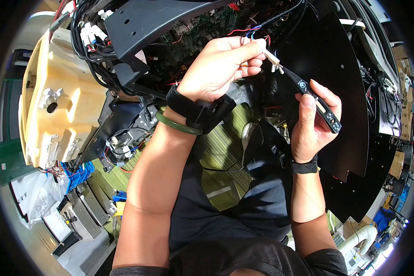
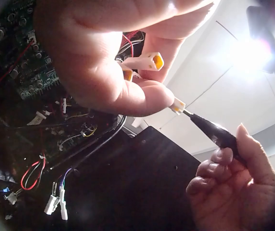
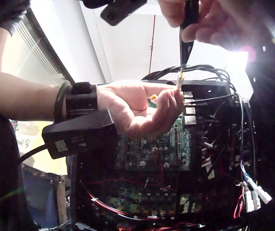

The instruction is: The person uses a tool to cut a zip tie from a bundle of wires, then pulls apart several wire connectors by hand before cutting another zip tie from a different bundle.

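Note:
My left hand (image 1: 255,54) is raised in front of an opened machine and pinches a small white wire connector (image 1: 272,58) between thumb and fingers. A second white connector with an orange inside (image 2: 146,61) lies against its palm. My right hand (image 1: 313,102) grips a black pen-shaped probe (image 1: 318,104), its thin metal tip touching the white connector (image 2: 178,105). In the right wrist view the probe (image 3: 188,29) points down onto the connector (image 3: 179,83), held over the left hand's (image 3: 142,108) fingers.
Behind the hands a green circuit board (image 3: 161,149) sits among red, black and blue wires. A black panel (image 1: 340,60) stands at right, a cream moulded block (image 1: 64,92) at left. Metal boxes (image 1: 78,211) lie lower left. More loose white connectors (image 2: 55,202) hang nearby.

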The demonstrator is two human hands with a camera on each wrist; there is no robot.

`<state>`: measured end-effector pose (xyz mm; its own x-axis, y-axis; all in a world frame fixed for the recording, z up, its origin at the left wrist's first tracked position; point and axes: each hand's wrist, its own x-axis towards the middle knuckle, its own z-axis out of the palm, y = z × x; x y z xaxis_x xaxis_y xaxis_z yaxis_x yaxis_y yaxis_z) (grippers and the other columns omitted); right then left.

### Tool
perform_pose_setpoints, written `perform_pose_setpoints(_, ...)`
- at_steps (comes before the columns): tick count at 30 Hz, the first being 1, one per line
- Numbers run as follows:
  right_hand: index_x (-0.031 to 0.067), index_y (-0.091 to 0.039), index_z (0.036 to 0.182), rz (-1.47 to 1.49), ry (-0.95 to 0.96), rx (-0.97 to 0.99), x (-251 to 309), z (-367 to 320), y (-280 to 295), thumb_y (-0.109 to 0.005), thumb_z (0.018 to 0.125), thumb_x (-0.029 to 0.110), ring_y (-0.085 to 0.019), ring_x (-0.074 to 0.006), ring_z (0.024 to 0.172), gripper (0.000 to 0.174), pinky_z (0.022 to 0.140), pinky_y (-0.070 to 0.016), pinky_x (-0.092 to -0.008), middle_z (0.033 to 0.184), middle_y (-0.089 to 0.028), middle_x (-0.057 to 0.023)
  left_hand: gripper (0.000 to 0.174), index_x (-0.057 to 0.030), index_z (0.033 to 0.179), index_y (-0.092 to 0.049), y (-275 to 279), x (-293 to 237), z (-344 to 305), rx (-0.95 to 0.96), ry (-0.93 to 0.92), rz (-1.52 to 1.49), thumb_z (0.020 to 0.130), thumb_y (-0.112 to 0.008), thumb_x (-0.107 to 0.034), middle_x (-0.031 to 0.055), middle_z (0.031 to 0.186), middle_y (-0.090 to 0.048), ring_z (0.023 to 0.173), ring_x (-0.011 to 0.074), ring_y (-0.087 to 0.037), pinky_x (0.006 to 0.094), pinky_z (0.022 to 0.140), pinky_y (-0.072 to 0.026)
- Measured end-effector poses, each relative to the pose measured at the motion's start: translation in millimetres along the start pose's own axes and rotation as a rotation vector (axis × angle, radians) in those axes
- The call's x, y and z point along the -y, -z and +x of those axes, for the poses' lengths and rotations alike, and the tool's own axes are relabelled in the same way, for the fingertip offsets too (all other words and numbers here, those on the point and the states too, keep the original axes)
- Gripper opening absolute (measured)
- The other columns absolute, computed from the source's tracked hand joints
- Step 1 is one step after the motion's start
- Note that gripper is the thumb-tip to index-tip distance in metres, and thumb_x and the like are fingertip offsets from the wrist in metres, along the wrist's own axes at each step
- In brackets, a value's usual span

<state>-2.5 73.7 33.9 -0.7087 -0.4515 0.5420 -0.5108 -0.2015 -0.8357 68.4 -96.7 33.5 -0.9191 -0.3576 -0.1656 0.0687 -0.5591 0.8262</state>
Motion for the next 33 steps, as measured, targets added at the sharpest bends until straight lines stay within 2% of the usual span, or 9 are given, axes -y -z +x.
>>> perform_pose_setpoints(6, -0.0059, -0.052, 0.101, 0.023, 0.003, -0.032, 1.5, 1.9, -2.3, -0.060, 0.080, 0.006, -0.059, -0.0142, 0.074, 0.025, 0.069, -0.0490, -0.0232, 0.094, -0.057, -0.0130, 0.020, -0.0004, 0.092, -0.057, -0.5, -1.4, 0.3, 0.003, -0.013, 0.049, 0.087, -0.053, -0.020, 0.0015, 0.080, -0.057, 0.071, 0.0056, -0.054, 0.0181, 0.066, -0.0477)
perform_pose_setpoints(8, -0.0042, -0.053, 0.097, 0.080, 0.026, -0.103, 1.2, 3.8, -4.2, -0.060, 0.078, 0.002, -0.047, -0.0067, 0.065, 0.021, 0.060, -0.0379, -0.0172, 0.079, -0.052, -0.0047, 0.023, 0.0009, 0.094, -0.057, -0.4, -3.3, 0.2, -0.001, -0.024, 0.084, 0.088, -0.051, -0.020, 0.0026, 0.081, -0.058, 0.072, 0.0065, -0.055, 0.0186, 0.067, -0.0481)
perform_pose_setpoints(11, -0.0042, -0.053, 0.096, 0.096, 0.011, -0.163, 3.3, 3.8, -3.3, -0.061, 0.079, 0.006, -0.049, -0.0070, 0.064, 0.021, 0.059, -0.0399, -0.0173, 0.080, -0.053, -0.0051, 0.033, 0.0057, 0.102, -0.054, 2.0, -9.5, -1.3, 0.037, -0.015, 0.020, 0.092, -0.039, -0.022, 0.0072, 0.087, -0.058, 0.077, 0.0117, -0.056, 0.0241, 0.073, -0.0492)
perform_pose_setpoints(17, -0.0065, -0.054, 0.094, 0.097, 0.060, -0.146, 4.0, 2.7, 2.2, -0.055, 0.081, 0.010, -0.056, -0.0124, 0.068, 0.021, 0.062, -0.0454, -0.0198, 0.092, -0.056, -0.0121, 0.033, 0.0070, 0.104, -0.053, 7.8, -5.2, 0.0, 0.100, -0.037, -0.007, 0.092, -0.038, -0.021, 0.0094, 0.090, -0.059, 0.079, 0.0133, -0.058, 0.0259, 0.075, -0.0496)
perform_pose_setpoints(19, -0.0038, -0.053, 0.092, 0.105, 0.017, -0.193, 6.7, 4.3, -0.7, -0.059, 0.078, 0.009, -0.049, -0.0080, 0.061, 0.020, 0.057, -0.0403, -0.0179, 0.077, -0.052, -0.0070, 0.033, 0.0069, 0.104, -0.053, 6.3, -5.9, -1.4, 0.077, -0.045, 0.015, 0.091, -0.039, -0.020, 0.0097, 0.091, -0.059, 0.078, 0.0137, -0.058, 0.0262, 0.075, -0.0497)
perform_pose_setpoints(21, -0.0037, -0.053, 0.091, 0.110, 0.023, -0.188, 5.4, 3.5, 1.2, -0.059, 0.078, 0.010, -0.048, -0.0078, 0.060, 0.020, 0.056, -0.0398, -0.0179, 0.077, -0.052, -0.0070, 0.032, 0.0068, 0.104, -0.053, 5.2, -6.9, -2.1, 0.054, -0.053, 0.037, 0.091, -0.039, -0.019, 0.0100, 0.091, -0.059, 0.078, 0.0141, -0.059, 0.0265, 0.076, -0.0499)
perform_pose_setpoints(26, -0.0037, -0.052, 0.090, 0.123, 0.020, -0.184, 6.8, 4.2, 0.5, -0.057, 0.078, 0.010, -0.047, -0.0076, 0.059, 0.019, 0.054, -0.0382, -0.0179, 0.077, -0.052, -0.0071, 0.028, 0.0046, 0.104, -0.054, 6.9, -9.0, -2.0, 0.063, -0.068, 0.081, 0.091, -0.042, -0.018, 0.0024, 0.076, -0.055, 0.066, 0.0065, -0.052, 0.0188, 0.061, -0.0453)
perform_pose_setpoints(29, -0.0041, -0.052, 0.090, 0.130, 0.032, -0.153, 7.3, 3.7, 0.0, -0.057, 0.078, 0.009, -0.047, -0.0079, 0.059, 0.019, 0.055, -0.0386, -0.0183, 0.076, -0.051, -0.0075, 0.028, 0.0032, 0.104, -0.055, 8.7, -6.0, 0.1, 0.088, -0.096, 0.182, 0.090, -0.044, -0.019, -0.0021, 0.069, -0.050, 0.061, 0.0032, -0.046, 0.0157, 0.057, -0.0399)
perform_pose_setpoints(33, -0.0042, -0.052, 0.091, 0.161, 0.058, -0.087, 6.1, 2.7, -1.4, -0.058, 0.078, 0.009, -0.048, -0.0090, 0.061, 0.020, 0.057, -0.0400, -0.0194, 0.078, -0.051, -0.0088, 0.028, 0.0024, 0.105, -0.055, 4.3, -6.2, -1.6, 0.089, -0.073, 0.181, 0.089, -0.047, -0.019, -0.0033, 0.068, -0.049, 0.060, 0.0032, -0.044, 0.0147, 0.058, -0.0395)
